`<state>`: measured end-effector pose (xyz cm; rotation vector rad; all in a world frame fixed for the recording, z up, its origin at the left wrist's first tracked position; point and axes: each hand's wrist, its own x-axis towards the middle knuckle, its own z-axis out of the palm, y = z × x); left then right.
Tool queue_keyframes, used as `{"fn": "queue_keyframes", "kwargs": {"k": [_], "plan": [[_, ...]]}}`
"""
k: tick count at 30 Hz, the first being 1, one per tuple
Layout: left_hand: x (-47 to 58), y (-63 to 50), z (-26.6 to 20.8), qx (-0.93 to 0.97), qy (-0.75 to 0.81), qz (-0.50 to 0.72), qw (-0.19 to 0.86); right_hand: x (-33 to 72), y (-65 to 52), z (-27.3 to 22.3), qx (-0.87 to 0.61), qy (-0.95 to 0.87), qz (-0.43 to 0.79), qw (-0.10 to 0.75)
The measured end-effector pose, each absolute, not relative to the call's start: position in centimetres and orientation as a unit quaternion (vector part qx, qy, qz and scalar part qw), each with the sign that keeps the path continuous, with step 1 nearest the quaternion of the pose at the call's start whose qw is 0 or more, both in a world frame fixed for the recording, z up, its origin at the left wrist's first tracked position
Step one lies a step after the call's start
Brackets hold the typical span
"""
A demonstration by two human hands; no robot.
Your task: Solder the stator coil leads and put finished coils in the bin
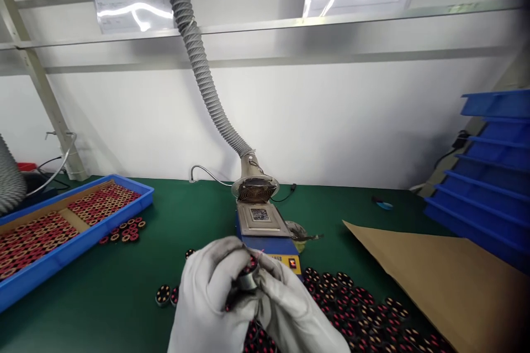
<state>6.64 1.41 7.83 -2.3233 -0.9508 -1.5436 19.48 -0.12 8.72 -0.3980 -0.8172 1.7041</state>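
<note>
Both my hands wear white gloves and meet low in the middle of the head view. My left hand [209, 292] and my right hand [290, 309] together pinch a small round wound coil [249, 276] with a grey rim and red wire. Just beyond them stands a blue solder pot [265, 229] with a square metal top. Many similar round coils [360, 314] lie spread on the green mat to the right of my hands, and two [165, 294] lie to the left.
A grey ribbed fume hose [199, 60] ends in a round intake above the pot. A blue tray [66, 251] full of coils sits at left, with loose coils [124, 230] beside it. A brown cardboard sheet [447, 276] and stacked blue trays [492, 176] are at right.
</note>
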Motion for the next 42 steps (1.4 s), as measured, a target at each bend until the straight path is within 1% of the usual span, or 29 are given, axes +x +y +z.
{"fn": "queue_keyframes", "kwargs": {"k": [3, 5, 10, 15, 18, 19, 22, 24, 27, 30, 33, 36, 37, 39, 42], "plan": [[6.2, 1.9, 7.7, -0.807, -0.29, -0.514, -0.005, 19.1, 0.2, 8.0, -0.133, -0.307, 0.751, 0.569], [5.7, 2.2, 7.8, -0.824, -0.245, -0.509, -0.043, 19.2, 0.3, 7.7, -0.132, -0.297, 0.759, 0.564], [5.0, 2.5, 8.1, -0.84, -0.22, -0.494, -0.055, 19.3, 0.3, 7.6, -0.147, -0.289, 0.755, 0.569], [5.0, 2.6, 8.2, -0.834, -0.188, -0.516, -0.053, 19.1, 0.3, 7.8, -0.137, -0.292, 0.75, 0.577], [4.7, 2.6, 8.1, -0.82, -0.21, -0.529, -0.059, 18.6, 0.1, 7.8, -0.142, -0.297, 0.747, 0.577], [4.6, 2.5, 8.1, -0.803, -0.229, -0.545, -0.072, 18.4, 0.0, 7.8, -0.141, -0.296, 0.751, 0.573], [4.4, 2.2, 8.0, -0.736, -0.269, -0.601, -0.16, 18.2, 0.0, 7.4, -0.125, -0.286, 0.774, 0.551], [4.4, 2.0, 8.1, -0.746, -0.268, -0.581, -0.186, 18.4, 0.1, 7.1, -0.121, -0.28, 0.775, 0.554], [4.6, 1.9, 8.5, -0.819, -0.219, -0.507, -0.156, 18.7, 0.3, 6.7, -0.127, -0.284, 0.753, 0.58], [4.5, 2.2, 8.7, -0.836, -0.167, -0.499, -0.153, 18.7, 0.3, 6.7, -0.127, -0.284, 0.754, 0.578], [4.2, 2.4, 8.4, -0.801, -0.204, -0.534, -0.178, 18.4, 0.1, 7.0, -0.138, -0.278, 0.768, 0.56], [3.9, 2.1, 8.1, -0.696, -0.272, -0.617, -0.247, 18.2, 0.0, 7.2, -0.142, -0.266, 0.779, 0.55], [3.8, 2.0, 8.1, -0.674, -0.283, -0.628, -0.268, 18.2, -0.1, 7.3, -0.14, -0.262, 0.781, 0.549], [3.8, 1.7, 8.2, -0.68, -0.296, -0.602, -0.296, 18.1, -0.2, 7.4, -0.136, -0.26, 0.782, 0.55], [4.4, 1.6, 8.6, -0.731, -0.295, -0.543, -0.29, 18.0, -0.2, 7.4, -0.143, -0.269, 0.772, 0.557]]}}
